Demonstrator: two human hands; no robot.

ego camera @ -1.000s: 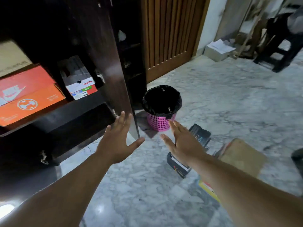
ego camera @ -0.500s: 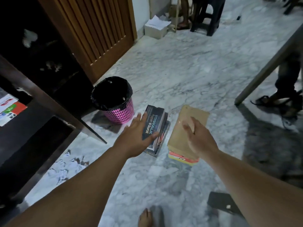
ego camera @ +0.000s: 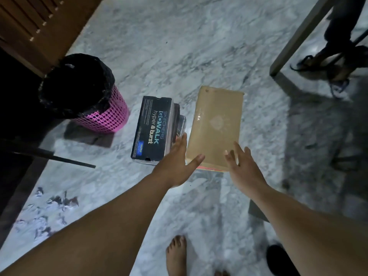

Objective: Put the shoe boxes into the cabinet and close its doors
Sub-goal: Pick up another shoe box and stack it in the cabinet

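Left hand [ego camera: 175, 162] shifted from black box [ego camera: 152, 127] toward brown box [ego camera: 216, 126], right hand [ego camera: 242, 166] alongside, both grips released; pink bin [ego camera: 103, 116] beside.

black shoe box [ego camera: 152, 128], tan shoe box [ego camera: 217, 124], side by side on floor

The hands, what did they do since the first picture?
They left the cabinet and reached down: both the left hand and the right hand are now open at the brown box, gripping nothing. The black box and pink bin stayed put.
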